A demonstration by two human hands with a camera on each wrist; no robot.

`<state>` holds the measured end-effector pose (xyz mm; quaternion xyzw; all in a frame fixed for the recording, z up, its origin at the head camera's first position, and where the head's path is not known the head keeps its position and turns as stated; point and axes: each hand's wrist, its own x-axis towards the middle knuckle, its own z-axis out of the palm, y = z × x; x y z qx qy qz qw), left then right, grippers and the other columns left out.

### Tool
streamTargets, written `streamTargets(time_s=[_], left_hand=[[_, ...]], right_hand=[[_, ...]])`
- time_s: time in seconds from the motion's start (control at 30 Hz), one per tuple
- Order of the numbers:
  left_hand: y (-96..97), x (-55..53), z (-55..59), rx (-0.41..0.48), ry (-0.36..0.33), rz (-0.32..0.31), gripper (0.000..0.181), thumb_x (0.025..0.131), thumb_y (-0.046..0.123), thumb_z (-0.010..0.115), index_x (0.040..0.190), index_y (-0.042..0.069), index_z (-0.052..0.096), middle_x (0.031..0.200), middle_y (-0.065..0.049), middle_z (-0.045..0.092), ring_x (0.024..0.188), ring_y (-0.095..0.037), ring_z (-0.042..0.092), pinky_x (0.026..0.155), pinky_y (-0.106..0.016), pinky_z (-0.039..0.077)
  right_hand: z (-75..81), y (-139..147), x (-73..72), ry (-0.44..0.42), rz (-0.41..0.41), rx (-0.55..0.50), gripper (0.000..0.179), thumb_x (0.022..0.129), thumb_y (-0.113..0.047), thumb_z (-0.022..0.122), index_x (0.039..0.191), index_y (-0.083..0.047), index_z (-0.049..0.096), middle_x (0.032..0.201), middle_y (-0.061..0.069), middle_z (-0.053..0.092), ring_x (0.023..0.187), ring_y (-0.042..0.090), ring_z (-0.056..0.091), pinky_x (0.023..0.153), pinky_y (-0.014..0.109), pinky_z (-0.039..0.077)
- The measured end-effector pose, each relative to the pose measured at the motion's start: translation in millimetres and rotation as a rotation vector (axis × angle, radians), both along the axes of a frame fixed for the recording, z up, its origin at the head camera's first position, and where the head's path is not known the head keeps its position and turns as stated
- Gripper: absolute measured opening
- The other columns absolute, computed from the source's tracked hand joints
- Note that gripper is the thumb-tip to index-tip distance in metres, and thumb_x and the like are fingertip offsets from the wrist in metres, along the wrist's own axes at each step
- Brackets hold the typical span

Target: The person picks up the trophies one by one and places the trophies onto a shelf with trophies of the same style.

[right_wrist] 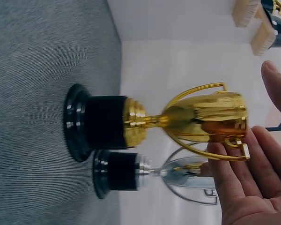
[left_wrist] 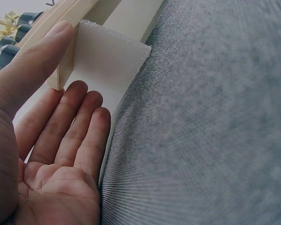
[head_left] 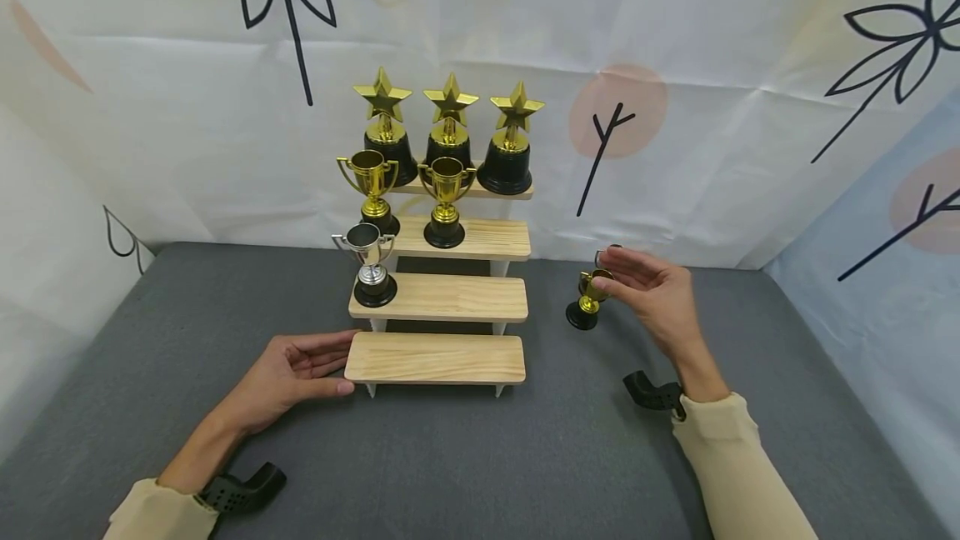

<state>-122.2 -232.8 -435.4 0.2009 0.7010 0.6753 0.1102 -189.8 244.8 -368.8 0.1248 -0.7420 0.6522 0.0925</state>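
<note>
My left hand (head_left: 288,377) is at the left end of the lowest step of a wooden tiered display stand (head_left: 435,358), fingers extended and thumb apart. In the left wrist view its fingertips lie by the stand's white side support (left_wrist: 110,58). My right hand (head_left: 656,294) reaches around a gold trophy cup (right_wrist: 206,117) with a black base. Its fingers are straight by the cup's rim and handle, and a gap shows between thumb and cup in the right wrist view. Behind that stands a silver trophy cup (right_wrist: 187,173), mostly hidden by the hand in the head view.
Three gold star trophies (head_left: 450,111) fill the top step. Two gold cups (head_left: 446,190) stand on the step below, and a silver cup (head_left: 369,261) on the left of the third. Grey cloth covers the table (head_left: 450,465); a white patterned backdrop (head_left: 495,7) rises behind.
</note>
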Motion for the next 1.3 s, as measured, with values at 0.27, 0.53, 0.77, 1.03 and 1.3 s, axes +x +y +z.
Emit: streamTargets(time_s=[0.27, 0.53, 0.77, 1.03, 1.3], left_hand=[[0.6, -0.6, -0.4, -0.004, -0.004, 0.003, 0.066, 0.084, -0.011, 0.076, 0.141, -0.020, 0.044, 0.143, -0.040, 0.044, 0.122, -0.011, 0.061, 0.099, -0.030, 0.055], [0.7, -0.4, -0.5, 0.000, 0.002, 0.002, 0.066, 0.084, -0.011, 0.076, 0.141, -0.021, 0.044, 0.143, -0.040, 0.044, 0.122, -0.011, 0.061, 0.099, -0.030, 0.055], [0.8, -0.3, -0.8, 0.000, -0.002, 0.004, 0.066, 0.084, -0.011, 0.076, 0.141, -0.021, 0.043, 0.143, -0.041, 0.043, 0.122, -0.011, 0.061, 0.099, -0.030, 0.055], [0.9, 0.2, -0.6, 0.000, 0.002, 0.004, 0.066, 0.084, -0.011, 0.076, 0.141, -0.021, 0.043, 0.142, -0.042, 0.043, 0.122, -0.011, 0.061, 0.099, -0.030, 0.055], [1.0, 0.5, 0.1, 0.001, 0.002, 0.007, 0.066, 0.084, -0.011, 0.076, 0.141, -0.021, 0.043, 0.143, -0.042, 0.042, 0.122, -0.011, 0.061, 0.099, -0.029, 0.055]], right_hand=[[-8.7, 3, -2.3, -0.024, -0.054, 0.199, 0.050, 0.087, -0.008, 0.082, 0.132, 0.004, 0.065, 0.122, 0.006, 0.072, 0.113, 0.005, 0.065, 0.100, 0.016, 0.051], [-14.4, 4, -4.0, -0.057, -0.051, 0.197, 0.049, 0.087, -0.008, 0.082, 0.131, 0.004, 0.065, 0.117, 0.001, 0.074, 0.107, 0.004, 0.067, 0.093, 0.016, 0.055], [-18.7, 4, -5.6, -0.085, -0.033, 0.194, 0.046, 0.087, -0.008, 0.082, 0.129, 0.005, 0.067, 0.116, -0.004, 0.073, 0.105, 0.004, 0.068, 0.089, 0.018, 0.058], [-22.1, 4, -6.0, -0.095, -0.032, 0.226, 0.045, 0.087, -0.011, 0.082, 0.128, 0.003, 0.068, 0.113, -0.003, 0.072, 0.101, 0.004, 0.069, 0.084, 0.017, 0.059], [-25.1, 5, -7.8, -0.102, -0.041, 0.222, 0.045, 0.087, -0.010, 0.082, 0.126, 0.007, 0.067, 0.108, -0.006, 0.072, 0.099, 0.003, 0.070, 0.082, 0.017, 0.059]])
